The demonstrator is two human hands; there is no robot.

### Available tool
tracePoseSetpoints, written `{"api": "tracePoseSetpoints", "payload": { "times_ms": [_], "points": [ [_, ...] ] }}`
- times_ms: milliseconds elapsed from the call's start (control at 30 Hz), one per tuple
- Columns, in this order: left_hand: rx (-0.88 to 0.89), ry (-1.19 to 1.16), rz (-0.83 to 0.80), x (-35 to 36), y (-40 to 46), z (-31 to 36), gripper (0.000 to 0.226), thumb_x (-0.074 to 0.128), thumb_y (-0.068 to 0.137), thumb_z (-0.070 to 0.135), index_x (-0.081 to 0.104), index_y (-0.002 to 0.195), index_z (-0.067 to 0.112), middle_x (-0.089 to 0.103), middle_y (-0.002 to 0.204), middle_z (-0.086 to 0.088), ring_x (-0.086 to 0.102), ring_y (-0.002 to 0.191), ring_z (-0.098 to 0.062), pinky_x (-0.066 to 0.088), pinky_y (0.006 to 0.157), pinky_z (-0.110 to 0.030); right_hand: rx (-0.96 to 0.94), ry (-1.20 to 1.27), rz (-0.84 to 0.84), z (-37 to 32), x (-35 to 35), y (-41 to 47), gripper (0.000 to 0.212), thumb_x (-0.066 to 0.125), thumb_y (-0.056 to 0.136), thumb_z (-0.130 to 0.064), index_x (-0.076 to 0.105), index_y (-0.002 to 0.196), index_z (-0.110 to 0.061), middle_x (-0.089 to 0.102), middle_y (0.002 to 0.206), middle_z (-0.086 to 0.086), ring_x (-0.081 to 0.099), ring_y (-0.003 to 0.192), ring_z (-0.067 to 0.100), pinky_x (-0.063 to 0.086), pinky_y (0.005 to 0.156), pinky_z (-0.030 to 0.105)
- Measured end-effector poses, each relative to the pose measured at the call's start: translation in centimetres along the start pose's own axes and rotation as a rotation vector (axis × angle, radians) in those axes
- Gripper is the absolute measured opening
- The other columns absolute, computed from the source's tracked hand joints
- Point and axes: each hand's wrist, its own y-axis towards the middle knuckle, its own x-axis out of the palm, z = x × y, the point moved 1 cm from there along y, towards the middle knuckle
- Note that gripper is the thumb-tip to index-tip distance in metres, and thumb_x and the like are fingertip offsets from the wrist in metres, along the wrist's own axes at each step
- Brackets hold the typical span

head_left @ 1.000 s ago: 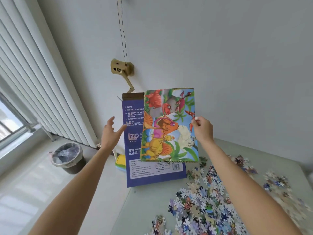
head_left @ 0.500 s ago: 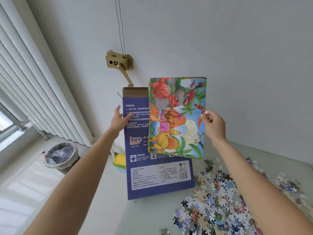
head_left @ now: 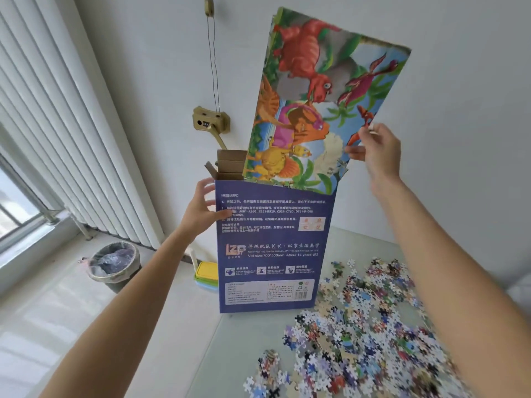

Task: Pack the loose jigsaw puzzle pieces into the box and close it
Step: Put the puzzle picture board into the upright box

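Cardboard, tall and dark blue with white printed text, forms the upright puzzle box (head_left: 273, 248) that stands on the pale tabletop (head_left: 238, 354) near its far left edge, its brown top flaps (head_left: 227, 165) folded open. The left hand (head_left: 202, 208) holds the box by its upper left edge, thumb on the printed face and fingers curled round the side. The right hand (head_left: 376, 150) pinches the right edge of a large, glossy picture sheet printed with colourful cartoon dinosaurs (head_left: 316, 110); the sheet stands tilted, with its lower edge already inside the open top of the box and most of it rising above.

Loose jigsaw puzzle pieces (head_left: 359, 326), many-coloured with white backs, lie scattered in a wide heap on the tabletop to the right of the box and in front of it, some just beside its base.

Beyond the table's left edge, a round bin lined with a clear plastic bag (head_left: 113, 265) sits on the floor, and a stack of small yellow, green and blue plastic containers (head_left: 205, 274) shows just left of the box. White vertical blinds (head_left: 57, 124) hang along the left, and a brass-coloured wall fitting with a thin cord (head_left: 209, 122) is fixed to the white wall behind the box.
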Motion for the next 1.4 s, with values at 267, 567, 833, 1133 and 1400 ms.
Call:
{"api": "tracePoseSetpoints", "payload": {
  "times_ms": [267, 567, 833, 1133, 1400],
  "points": [
    [0.12, 0.051, 0.08, -1.0, -3.1, 3.4, 0.067, 0.072, 0.079, 0.021, 0.03, 0.131, 0.025, 0.049, 0.129, -0.002, 0.056, 0.108, -0.019, 0.051, 0.085, -0.036, -0.093, 0.053, -0.025, -3.4, 0.3, -2.2, 0.016, 0.054, 0.092, -0.015, 0.053, 0.076, -0.013, 0.063, 0.072, 0.007, 0.067, 0.056, 0.013, 0.051, 0.055, 0.021],
    [0.169, 0.105, 0.032, -1.3, -4.4, 4.2, 0.079, 0.072, 0.08, 0.016, 0.023, 0.139, 0.032, 0.048, 0.129, -0.003, 0.051, 0.111, -0.018, 0.049, 0.088, -0.037, 0.048, -0.357, -0.236, -1.0, 1.4, -5.4, 0.021, 0.058, 0.088, -0.021, 0.059, 0.071, -0.01, 0.066, 0.064, 0.002, 0.066, 0.051, 0.015, 0.052, 0.053, 0.029],
    [0.182, 0.029, 0.026, -1.0, -5.7, 3.8, 0.078, 0.071, 0.08, 0.017, 0.024, 0.139, 0.038, 0.046, 0.13, -0.004, 0.051, 0.115, -0.019, 0.05, 0.091, -0.036, -0.283, -0.639, -0.37, 0.3, -0.1, -8.9, 0.042, 0.062, 0.079, -0.005, 0.059, 0.118, -0.021, 0.059, 0.107, -0.004, 0.059, 0.077, 0.011, 0.047, 0.077, 0.026],
    [0.217, 0.018, 0.059, -0.6, -8.0, 3.8, 0.077, 0.073, 0.078, 0.021, 0.026, 0.135, 0.043, 0.05, 0.126, 0.0, 0.054, 0.114, -0.019, 0.051, 0.091, -0.043, -0.75, -1.06, -0.751, 2.2, 4.5, -13.6, 0.042, 0.046, 0.097, -0.031, 0.042, 0.136, -0.017, 0.053, 0.133, 0.001, 0.047, 0.122, 0.019, 0.035, 0.103, 0.034],
    [0.247, 0.092, 0.056, -1.1, -9.8, 4.1, 0.078, 0.072, 0.079, 0.025, 0.025, 0.139, 0.038, 0.05, 0.127, -0.001, 0.055, 0.113, -0.018, 0.052, 0.089, -0.045, -0.799, -0.956, -0.599, 2.5, 4.2, -14.0, 0.024, 0.054, 0.093, -0.019, 0.062, 0.115, -0.014, 0.068, 0.108, 0.002, 0.061, 0.1, 0.021, 0.044, 0.087, 0.033]
  ]
}}
